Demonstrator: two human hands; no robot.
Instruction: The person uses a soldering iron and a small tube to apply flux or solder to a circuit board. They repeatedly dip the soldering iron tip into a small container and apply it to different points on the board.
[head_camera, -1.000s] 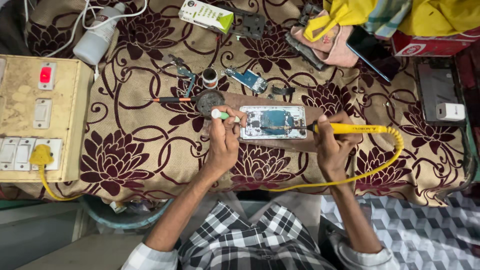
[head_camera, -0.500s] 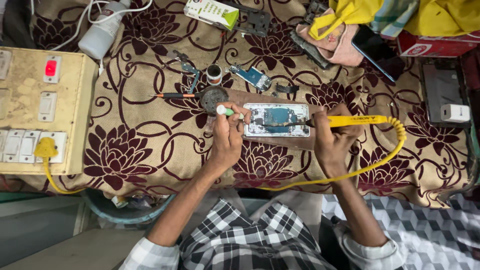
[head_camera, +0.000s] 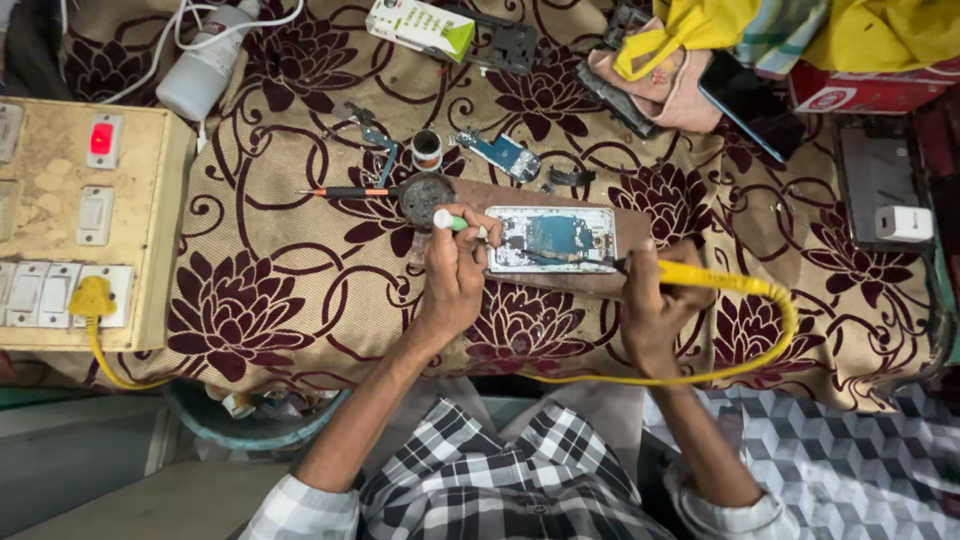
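Observation:
An opened phone with a blue board inside lies on a brown mat on the flowered cloth. My left hand grips a small green-and-white tool at the phone's left edge. My right hand holds a yellow soldering iron, its dark tip pointing at the phone's lower right side. The iron's yellow cable loops back toward my lap.
A beige switch box with a red lit switch and a yellow plug stands at the left. A round tin, a screwdriver, a loose blue board, a white bottle, a carton, phones and yellow cloth lie beyond.
The view has shifted slightly. The iron's tip has stayed by the phone's right side and my left hand has kept its place at the left edge.

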